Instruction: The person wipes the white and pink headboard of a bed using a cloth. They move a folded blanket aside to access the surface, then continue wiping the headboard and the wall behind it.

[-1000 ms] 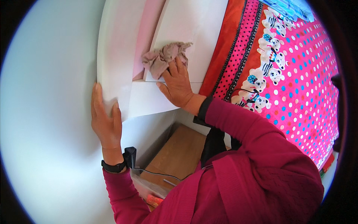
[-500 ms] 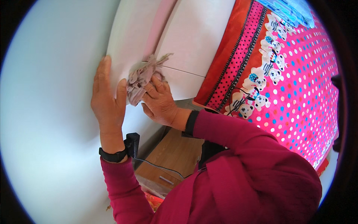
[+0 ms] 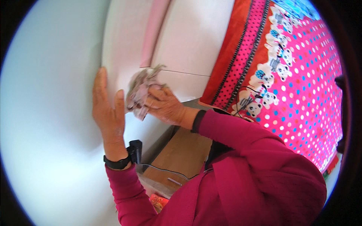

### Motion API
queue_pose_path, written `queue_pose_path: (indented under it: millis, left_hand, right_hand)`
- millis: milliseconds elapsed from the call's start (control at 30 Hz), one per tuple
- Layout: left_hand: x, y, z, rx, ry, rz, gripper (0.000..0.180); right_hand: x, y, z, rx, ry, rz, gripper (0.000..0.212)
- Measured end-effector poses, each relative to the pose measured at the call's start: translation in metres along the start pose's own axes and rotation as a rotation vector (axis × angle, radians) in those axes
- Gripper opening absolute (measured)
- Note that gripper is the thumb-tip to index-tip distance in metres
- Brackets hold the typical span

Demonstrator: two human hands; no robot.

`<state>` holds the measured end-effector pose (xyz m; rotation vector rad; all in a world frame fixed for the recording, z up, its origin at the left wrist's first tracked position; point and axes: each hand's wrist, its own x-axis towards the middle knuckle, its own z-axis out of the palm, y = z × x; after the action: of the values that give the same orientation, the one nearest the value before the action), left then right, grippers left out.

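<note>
My right hand presses a crumpled greyish-pink cloth against the end of a white headboard with a pink stripe. The cloth bunches out past my fingertips, and part of it hangs below the headboard's lower edge. To the left, my left hand lies against the pale wall, fingers stretched upward and thumb apart, with nothing in it. Its fingertips reach the headboard's left edge. A black band with a small box-shaped device is strapped round my left wrist.
A bed with a pink dotted, bear-patterned cover and red border stands at the right. Blue fabric lies at its far end. Below my hands is a wooden surface, crossed by a thin cable. A red patterned item shows near my left sleeve.
My right hand and the cloth have moved slightly down, toward the headboard's lower edge. My left hand has slid a little lower along the wall. The view has shifted slightly.
</note>
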<state>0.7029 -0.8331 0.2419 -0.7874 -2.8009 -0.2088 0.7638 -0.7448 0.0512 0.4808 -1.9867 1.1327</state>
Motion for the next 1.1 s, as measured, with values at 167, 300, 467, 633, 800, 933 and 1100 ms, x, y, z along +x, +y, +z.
queue_pose_path:
  millis: [167, 300, 467, 633, 800, 933, 1100]
  left_hand:
    - [-0.003, 0.003, -0.001, -0.156, -0.001, -0.078, 0.063]
    - [-0.002, 0.003, -0.002, -0.201, 0.006, -0.059, 0.064]
    - [-0.001, 0.003, -0.001, -0.170, 0.000, -0.048, 0.064]
    - [-0.002, 0.002, 0.000, -0.141, -0.002, -0.036, 0.065]
    - [-0.002, 0.001, 0.000, -0.150, 0.003, -0.035, 0.066]
    - [-0.004, 0.000, 0.000, -0.197, 0.006, -0.045, 0.067]
    - [-0.003, -0.005, 0.000, -0.279, 0.011, -0.048, 0.070]
  right_hand:
    - [0.017, 0.007, -0.003, -0.046, -0.061, 0.162, 0.027]
    - [0.011, -0.012, -0.003, -0.032, -0.052, 0.179, 0.028]
    - [-0.004, -0.014, -0.003, 0.041, -0.090, -0.028, 0.030]
    - [0.006, 0.011, -0.003, 0.023, -0.058, -0.046, 0.030]
    - [0.023, 0.027, -0.014, -0.030, -0.046, 0.060, 0.025]
    - [0.037, 0.032, -0.011, -0.009, 0.135, 0.285, 0.022]
    - [0.047, 0.019, 0.001, 0.132, 0.215, 0.224, 0.020]
